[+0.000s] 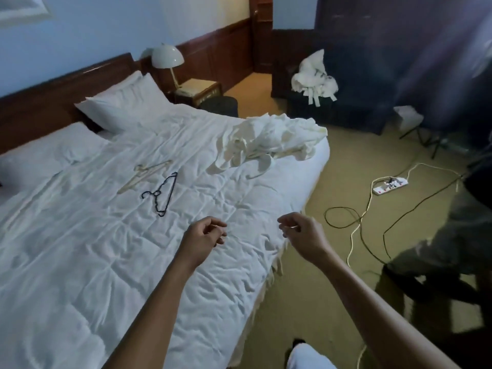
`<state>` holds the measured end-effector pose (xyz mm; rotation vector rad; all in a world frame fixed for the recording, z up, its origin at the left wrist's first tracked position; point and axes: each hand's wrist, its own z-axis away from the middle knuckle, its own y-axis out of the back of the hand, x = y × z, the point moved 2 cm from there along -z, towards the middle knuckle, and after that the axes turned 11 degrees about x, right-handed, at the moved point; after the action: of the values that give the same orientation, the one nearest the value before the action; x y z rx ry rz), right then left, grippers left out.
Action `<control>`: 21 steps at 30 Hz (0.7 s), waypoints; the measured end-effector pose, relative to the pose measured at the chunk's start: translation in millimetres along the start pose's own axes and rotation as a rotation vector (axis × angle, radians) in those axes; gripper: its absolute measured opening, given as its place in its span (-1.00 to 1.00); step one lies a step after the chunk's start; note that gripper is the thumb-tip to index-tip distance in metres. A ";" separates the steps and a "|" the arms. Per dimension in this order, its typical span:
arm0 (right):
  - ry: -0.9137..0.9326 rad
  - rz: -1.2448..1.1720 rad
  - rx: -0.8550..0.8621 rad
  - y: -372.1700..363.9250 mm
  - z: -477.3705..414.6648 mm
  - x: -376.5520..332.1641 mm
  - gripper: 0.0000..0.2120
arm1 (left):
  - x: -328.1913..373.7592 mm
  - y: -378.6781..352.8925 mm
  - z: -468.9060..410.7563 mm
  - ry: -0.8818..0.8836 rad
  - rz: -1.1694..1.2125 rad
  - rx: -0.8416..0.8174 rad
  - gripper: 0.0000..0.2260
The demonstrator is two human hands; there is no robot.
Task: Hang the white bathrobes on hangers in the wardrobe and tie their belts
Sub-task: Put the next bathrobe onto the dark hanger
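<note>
Over the bed [80, 262], left hand [203, 235] and right hand [302, 235] hover loosely curled, empty; pale hanger [145, 175] barely shows.

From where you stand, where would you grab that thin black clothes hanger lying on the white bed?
Probably the corner of the thin black clothes hanger nearest you, pinched from above with the left hand. It lies flat on the white quilted bedcover with its hook pointing left, so that corner is closest and nothing overlaps it.
</note>
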<state>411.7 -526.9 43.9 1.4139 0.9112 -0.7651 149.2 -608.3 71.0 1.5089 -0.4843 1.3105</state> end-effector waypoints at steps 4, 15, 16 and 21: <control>-0.077 -0.014 0.044 9.8 -76.1 40.7 -0.79 | 10.7 -58.1 -77.2 -0.006 -0.030 -0.080 -0.86; -0.066 0.125 -0.016 68.1 -315.5 72.0 -0.83 | 82.0 -187.9 -259.6 0.061 0.047 -0.049 -0.85; -0.073 0.127 -0.017 69.8 -333.8 73.9 -0.84 | 87.9 -196.7 -273.9 0.065 0.049 -0.051 -0.85; -0.069 0.117 -0.008 72.8 -425.2 80.6 -0.84 | 111.2 -239.0 -354.9 0.063 0.039 -0.077 -0.86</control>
<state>483.6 -94.2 31.3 1.4125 0.7711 -0.7174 210.9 -173.3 22.2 1.3966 -0.5203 1.3500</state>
